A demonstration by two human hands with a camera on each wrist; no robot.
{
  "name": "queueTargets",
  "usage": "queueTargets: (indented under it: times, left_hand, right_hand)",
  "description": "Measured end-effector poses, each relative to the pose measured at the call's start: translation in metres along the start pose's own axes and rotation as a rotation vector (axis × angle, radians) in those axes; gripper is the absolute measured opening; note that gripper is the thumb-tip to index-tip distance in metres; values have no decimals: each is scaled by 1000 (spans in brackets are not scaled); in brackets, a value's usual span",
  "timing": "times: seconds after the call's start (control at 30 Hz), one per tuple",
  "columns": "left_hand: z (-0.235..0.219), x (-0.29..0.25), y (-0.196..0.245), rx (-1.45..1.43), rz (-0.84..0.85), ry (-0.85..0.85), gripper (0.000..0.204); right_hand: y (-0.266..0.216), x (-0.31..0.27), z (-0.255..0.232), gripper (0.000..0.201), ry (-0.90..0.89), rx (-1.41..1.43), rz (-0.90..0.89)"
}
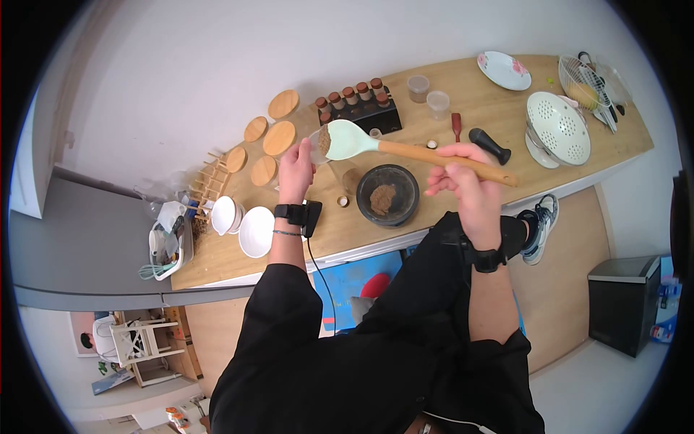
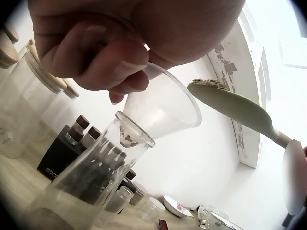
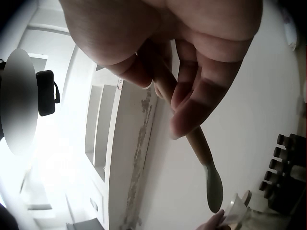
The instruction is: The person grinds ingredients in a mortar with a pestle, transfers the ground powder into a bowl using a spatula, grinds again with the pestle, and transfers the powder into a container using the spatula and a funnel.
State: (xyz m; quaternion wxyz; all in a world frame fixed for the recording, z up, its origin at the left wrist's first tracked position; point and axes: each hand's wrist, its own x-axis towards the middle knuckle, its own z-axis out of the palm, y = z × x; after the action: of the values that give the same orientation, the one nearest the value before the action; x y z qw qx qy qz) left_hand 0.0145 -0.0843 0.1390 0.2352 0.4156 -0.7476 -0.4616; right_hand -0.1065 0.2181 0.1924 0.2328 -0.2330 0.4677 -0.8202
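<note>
My left hand holds a clear plastic funnel whose spout sits in the mouth of a glass bottle. Brown bits cling near the bottle's neck, inside. In my right hand is the wooden handle of a spatula, gripped between thumb and fingers. Its pale green head carries brown powder at the tip, right by the funnel's rim. Below, on the counter, a dark mortar has more brown powder in it.
A black pestle lies right of the mortar. Behind stand a spice rack of small jars and two plastic cups. Several wooden-lidded jars and white bowls are at left, a white colander at right.
</note>
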Motion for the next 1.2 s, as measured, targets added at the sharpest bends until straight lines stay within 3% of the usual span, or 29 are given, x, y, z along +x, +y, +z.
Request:
queueTargets:
  times: [0.3, 0.57, 0.87, 0.97, 1.2]
  left_hand:
    - [-1, 0, -2, 0, 57, -33, 48]
    - [0, -1, -1, 0, 58, -37, 49]
    - [2, -2, 0, -8, 40, -27, 50]
    - [2, -2, 0, -11, 32, -21, 51]
    - [4, 0, -2, -32, -3, -13, 53]
  right_hand:
    - [11, 1, 26, 18, -62, -155, -86]
    - [4, 1, 24, 20, -218, -545, -337]
    - [-5, -13, 16, 18, -44, -427, -467]
    - [-22, -31, 4, 17, 69, -373, -380]
    - [-31, -40, -23, 13, 44, -599, -277]
